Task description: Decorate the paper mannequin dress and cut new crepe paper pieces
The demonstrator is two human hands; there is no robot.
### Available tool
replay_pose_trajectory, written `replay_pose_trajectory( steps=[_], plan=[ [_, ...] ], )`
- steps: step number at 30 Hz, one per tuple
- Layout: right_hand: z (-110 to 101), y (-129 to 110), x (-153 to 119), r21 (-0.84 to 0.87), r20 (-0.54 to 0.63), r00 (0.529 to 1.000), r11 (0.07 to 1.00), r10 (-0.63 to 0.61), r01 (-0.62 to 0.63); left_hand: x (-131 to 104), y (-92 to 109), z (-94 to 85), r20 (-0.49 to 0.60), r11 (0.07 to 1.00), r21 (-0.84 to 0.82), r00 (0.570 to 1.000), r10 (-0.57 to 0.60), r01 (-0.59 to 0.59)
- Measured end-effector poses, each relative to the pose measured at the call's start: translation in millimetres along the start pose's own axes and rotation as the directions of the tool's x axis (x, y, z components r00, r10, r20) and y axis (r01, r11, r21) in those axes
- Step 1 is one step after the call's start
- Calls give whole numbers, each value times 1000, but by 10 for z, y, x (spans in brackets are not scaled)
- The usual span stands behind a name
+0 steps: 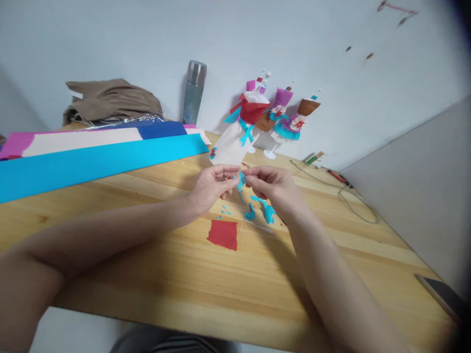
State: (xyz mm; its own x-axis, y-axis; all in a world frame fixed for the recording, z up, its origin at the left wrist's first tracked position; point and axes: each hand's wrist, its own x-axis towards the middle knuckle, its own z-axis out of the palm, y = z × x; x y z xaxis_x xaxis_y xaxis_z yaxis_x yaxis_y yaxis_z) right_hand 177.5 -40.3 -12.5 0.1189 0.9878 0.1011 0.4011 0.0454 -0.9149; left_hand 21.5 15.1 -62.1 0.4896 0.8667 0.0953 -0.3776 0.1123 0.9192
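Above the middle of the table, my left hand [215, 185] and my right hand [271, 184] face each other in a pinch. Between them is a small piece of turquoise crepe paper [241, 181], with the fingertips of both hands closed on it. Below the hands, turquoise paper scraps [269, 214] lie on the wood, along with several tiny bits [225, 211]. A red paper square [223, 234] lies flat nearer to me. Just behind my hands stands a doll-size form in a white skirt [230, 144] with a red top and turquoise bows.
More small dressed stands [289, 127] are by the wall. A flask [195, 93] stands upright left of them. Long folded paper sheets [91, 162] and a brown cloth [114, 100] lie at left. At right are a cable [353, 208] and a phone [439, 294].
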Motion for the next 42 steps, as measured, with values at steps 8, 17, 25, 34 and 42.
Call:
replay_pose_trajectory(
  steps=[8, 17, 25, 34, 42],
  plan=[
    [26, 39, 20, 42, 79, 996, 998, 32, -35, -23, 13, 18, 4, 999, -46, 1000, -11, 11],
    [-2, 61, 23, 92, 52, 996, 992, 78, -82, -32, 6, -14, 15, 989, -131, 998, -62, 64],
    [10, 50, 20, 26, 2, 999, 998, 53, -53, -57, -32, -25, 140, 996, 34, 986, -90, 86],
    [-20, 74, 22, 120, 98, 992, 988, 82, -93, -63, -25, -6, 138, 996, 40, 986, -89, 84],
    [-31, 82, 21, 141, 135, 985, 982, 108, -127, -71, 20, -24, 180, 988, 31, 971, -156, 153]
  ],
)
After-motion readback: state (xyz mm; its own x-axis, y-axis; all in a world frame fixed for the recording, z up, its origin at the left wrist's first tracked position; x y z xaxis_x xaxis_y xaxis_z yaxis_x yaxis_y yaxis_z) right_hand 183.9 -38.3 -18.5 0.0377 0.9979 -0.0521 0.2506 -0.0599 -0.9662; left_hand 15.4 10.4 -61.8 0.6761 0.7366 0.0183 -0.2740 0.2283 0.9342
